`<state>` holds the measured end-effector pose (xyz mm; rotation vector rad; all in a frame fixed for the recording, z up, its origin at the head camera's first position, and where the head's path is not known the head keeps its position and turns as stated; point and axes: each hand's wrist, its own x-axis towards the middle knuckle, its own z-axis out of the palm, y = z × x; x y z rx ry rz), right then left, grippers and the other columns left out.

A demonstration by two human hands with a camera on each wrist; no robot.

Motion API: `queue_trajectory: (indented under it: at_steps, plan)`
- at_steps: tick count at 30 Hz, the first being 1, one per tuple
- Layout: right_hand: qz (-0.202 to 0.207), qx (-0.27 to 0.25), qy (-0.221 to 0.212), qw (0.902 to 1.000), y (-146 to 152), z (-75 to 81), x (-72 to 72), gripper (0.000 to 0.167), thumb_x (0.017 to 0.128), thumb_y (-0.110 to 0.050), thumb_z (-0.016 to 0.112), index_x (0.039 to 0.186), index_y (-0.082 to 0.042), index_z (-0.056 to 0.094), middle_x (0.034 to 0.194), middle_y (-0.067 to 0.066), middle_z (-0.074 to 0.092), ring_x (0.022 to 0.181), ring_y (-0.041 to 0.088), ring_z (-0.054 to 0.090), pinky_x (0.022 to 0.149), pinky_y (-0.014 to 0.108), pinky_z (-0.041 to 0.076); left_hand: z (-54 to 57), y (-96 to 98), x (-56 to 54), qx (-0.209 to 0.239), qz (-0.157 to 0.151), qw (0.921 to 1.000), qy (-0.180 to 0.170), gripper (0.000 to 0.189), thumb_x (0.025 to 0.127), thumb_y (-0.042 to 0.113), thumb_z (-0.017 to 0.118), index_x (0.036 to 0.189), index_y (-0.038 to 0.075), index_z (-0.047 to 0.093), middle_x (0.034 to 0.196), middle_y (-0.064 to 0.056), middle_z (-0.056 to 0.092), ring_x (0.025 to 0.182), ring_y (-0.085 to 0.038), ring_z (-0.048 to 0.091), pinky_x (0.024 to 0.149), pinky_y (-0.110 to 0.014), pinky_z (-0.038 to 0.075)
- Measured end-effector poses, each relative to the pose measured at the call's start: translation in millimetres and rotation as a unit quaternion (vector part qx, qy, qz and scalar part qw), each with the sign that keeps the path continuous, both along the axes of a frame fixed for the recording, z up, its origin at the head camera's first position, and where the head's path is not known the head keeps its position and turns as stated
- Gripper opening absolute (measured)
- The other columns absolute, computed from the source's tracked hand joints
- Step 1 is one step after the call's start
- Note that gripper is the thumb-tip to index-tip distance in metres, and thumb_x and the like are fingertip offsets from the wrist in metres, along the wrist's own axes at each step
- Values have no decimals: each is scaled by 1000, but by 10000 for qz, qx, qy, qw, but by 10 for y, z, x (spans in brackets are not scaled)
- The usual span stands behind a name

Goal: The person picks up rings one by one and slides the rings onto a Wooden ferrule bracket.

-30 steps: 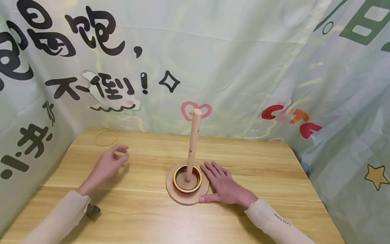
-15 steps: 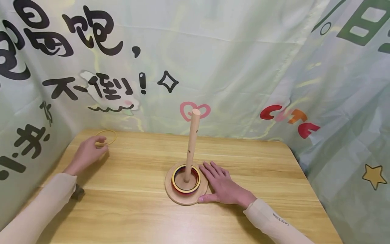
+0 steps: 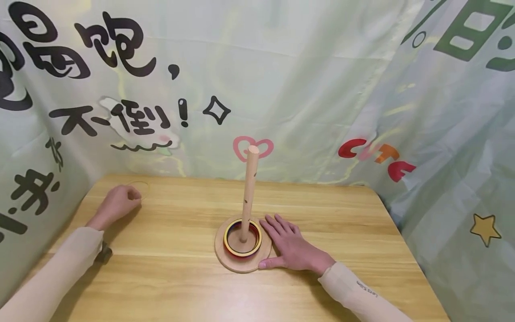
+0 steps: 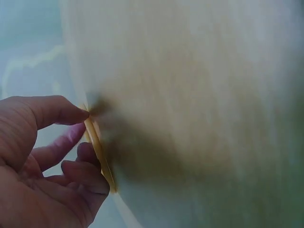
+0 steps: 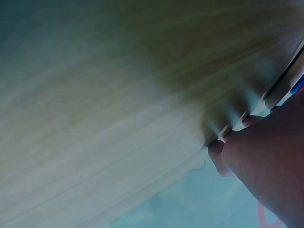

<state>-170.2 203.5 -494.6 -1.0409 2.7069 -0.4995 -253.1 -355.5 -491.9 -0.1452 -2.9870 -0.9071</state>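
At the far left of the table, my left hand (image 3: 116,205) pinches a thin yellow ring (image 4: 99,147) between thumb and fingers. The ring stands nearly edge-on in the left wrist view, and the hand hides part of it in the head view. Mid-table, an upright wooden peg (image 3: 249,192) rises from a round wooden base (image 3: 241,266). Around the foot of the peg lie stacked rings (image 3: 241,255), a yellow one on top with red and dark blue beneath. My right hand (image 3: 293,247) rests spread on the right side of the base, fingers straight.
The wooden table (image 3: 169,277) has a back edge against a printed cloth curtain (image 3: 297,103). More curtain hangs along the left and right sides. A dark wrist camera (image 3: 105,253) sits under the left sleeve.
My left hand has moved left and back to the yellow ring and taken hold of it; the ring is now tilted. My right hand has stayed on the base. The head view has shifted slightly.
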Motion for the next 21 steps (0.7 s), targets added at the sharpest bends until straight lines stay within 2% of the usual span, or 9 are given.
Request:
queue_trajectory:
  at_steps: [6, 9, 12, 16, 21]
  plan:
    - [-24, -39, -65, 10000, -5, 11, 10, 114, 95, -70, 72, 174, -6, 20, 178, 22, 18, 164, 48, 9, 122, 72, 22, 30, 78, 50, -364, -148, 9990, -197, 24, 91, 18, 80, 98, -3, 71, 97, -18, 72, 87, -33, 65, 80, -51, 55]
    - [-26, 18, -67, 10000, -4, 10, 12, 114, 96, -71, 71, 174, -7, 20, 178, 21, 17, 164, 47, 8, 122, 71, 21, 75, 154, 100, -505, -331, 9977, -298, 25, 88, 20, 83, 95, 1, 69, 90, -10, 70, 80, -26, 62, 73, -42, 52]
    - [-37, 46, -47, 10000, -4, 6, 8, 115, 95, -72, 71, 174, -7, 19, 178, 21, 17, 164, 46, 8, 123, 71, 21, 149, 256, 159, -543, -472, 9969, -326, 25, 87, 20, 84, 95, 3, 67, 85, -4, 68, 76, -23, 60, 70, -38, 50]
    - [-34, 25, -31, 10000, -5, 6, 3, 115, 95, -72, 72, 174, -7, 20, 178, 21, 18, 164, 47, 9, 122, 71, 22, 262, 406, 241, -485, -608, 9967, -216, 21, 88, 17, 80, 97, 4, 66, 83, -2, 67, 74, -20, 59, 67, -37, 48]
    - [-57, 111, -57, 9999, -6, 0, 1, 116, 94, -74, 70, 175, -10, 17, 179, 19, 16, 165, 44, 6, 123, 69, 21, 418, 610, 342, -338, -805, 9960, 174, 16, 90, 8, 75, 104, -1, 72, 92, -6, 71, 78, -21, 60, 70, -40, 52]
